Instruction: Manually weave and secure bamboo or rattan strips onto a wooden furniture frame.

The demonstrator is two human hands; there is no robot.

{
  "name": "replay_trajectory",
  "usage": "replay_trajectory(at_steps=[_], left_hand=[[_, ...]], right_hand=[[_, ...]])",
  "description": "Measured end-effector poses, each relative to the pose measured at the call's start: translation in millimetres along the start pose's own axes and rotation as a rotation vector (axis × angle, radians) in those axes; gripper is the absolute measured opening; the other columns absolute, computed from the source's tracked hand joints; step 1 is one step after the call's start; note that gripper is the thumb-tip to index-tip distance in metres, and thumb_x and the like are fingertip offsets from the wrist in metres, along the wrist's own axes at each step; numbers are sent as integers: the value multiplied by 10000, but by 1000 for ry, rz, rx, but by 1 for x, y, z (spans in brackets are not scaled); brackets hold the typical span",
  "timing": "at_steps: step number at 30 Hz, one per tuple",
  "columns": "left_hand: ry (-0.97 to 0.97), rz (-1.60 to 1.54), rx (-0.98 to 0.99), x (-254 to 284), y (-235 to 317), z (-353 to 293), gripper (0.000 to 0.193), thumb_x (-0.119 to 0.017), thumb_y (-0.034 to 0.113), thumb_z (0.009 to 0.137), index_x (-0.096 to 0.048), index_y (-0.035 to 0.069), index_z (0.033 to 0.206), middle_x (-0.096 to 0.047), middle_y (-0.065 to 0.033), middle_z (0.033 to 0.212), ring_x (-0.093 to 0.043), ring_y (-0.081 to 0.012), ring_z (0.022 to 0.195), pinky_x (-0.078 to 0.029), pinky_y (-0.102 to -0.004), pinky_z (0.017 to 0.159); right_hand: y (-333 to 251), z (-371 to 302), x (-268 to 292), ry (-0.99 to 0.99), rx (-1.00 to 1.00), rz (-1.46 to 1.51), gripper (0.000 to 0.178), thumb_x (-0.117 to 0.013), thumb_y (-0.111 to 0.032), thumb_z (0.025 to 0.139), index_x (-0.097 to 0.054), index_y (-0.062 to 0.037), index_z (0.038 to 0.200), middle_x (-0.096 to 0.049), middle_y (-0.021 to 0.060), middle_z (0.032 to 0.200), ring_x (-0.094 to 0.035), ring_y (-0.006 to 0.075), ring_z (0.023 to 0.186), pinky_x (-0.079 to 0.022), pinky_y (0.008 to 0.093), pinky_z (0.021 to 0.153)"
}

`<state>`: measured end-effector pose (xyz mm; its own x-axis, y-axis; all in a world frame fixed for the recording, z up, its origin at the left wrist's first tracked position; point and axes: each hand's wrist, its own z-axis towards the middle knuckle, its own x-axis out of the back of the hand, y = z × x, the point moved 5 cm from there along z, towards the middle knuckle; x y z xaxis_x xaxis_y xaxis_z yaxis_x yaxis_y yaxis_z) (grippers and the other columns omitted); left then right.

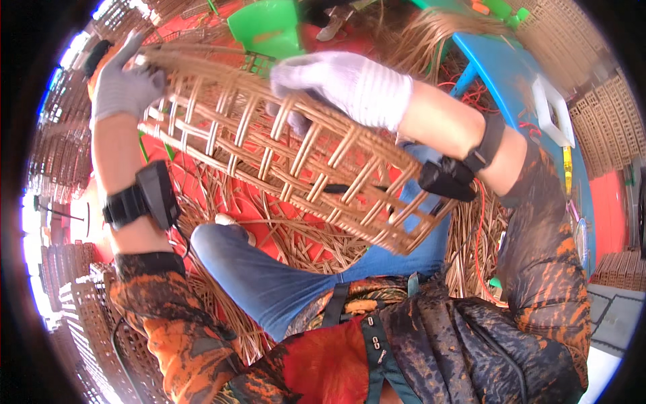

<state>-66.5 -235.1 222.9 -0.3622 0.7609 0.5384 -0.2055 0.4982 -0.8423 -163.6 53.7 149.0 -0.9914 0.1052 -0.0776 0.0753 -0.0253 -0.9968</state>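
A long brown open-lattice wicker basket is tilted across my lap, its left end higher than its right. My right hand, in a whitish knitted glove, is closed over its upper long edge near the middle; the fingertips are partly hidden behind the weave. At the basket's upper left corner is my left hand, also gloved. Its thumb and curled fingers are against the corner, while one finger points up. Blur softens the basket's top edge and the left fingertips.
Loose wicker strands litter the red floor around my crossed legs. A green plastic chair stands ahead. To the right is a blue table with a white rectangular frame at its edge. Stacked woven baskets line both sides.
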Motion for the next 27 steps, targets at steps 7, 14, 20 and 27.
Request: replay_trajectory(at_steps=[7,14,20,27], left_hand=[[195,-2494,382,96,53,4,135,-617,235,840,-515,184,767,-476,58,688,-417,-79,603,-244,-290,585],[132,-2514,474,121,66,1,242,-715,221,789,-524,153,655,-442,33,530,-408,-113,413,-298,-260,363],[-78,-2532,272,109,95,27,142,-653,192,849,-611,89,761,-468,19,538,-439,-100,421,-327,-243,355],[112,-1831,155,72,122,69,554,-641,381,806,-571,67,1257,-640,-64,1107,-581,-165,1059,-440,-308,853]], right_hand=[[66,-37,-20,56,-37,528,239,-485,-227,965,-553,-3,916,-610,147,917,-639,242,762,-529,373,741],[71,-48,-49,128,49,788,201,-515,-205,955,-539,-14,899,-574,116,857,-616,277,727,-528,446,715],[82,-53,-53,148,80,911,198,-490,-198,960,-527,-6,930,-584,122,835,-621,272,719,-535,459,700],[97,-23,2,314,37,824,230,-425,-231,987,-515,-32,913,-607,170,858,-623,301,819,-508,406,767]])
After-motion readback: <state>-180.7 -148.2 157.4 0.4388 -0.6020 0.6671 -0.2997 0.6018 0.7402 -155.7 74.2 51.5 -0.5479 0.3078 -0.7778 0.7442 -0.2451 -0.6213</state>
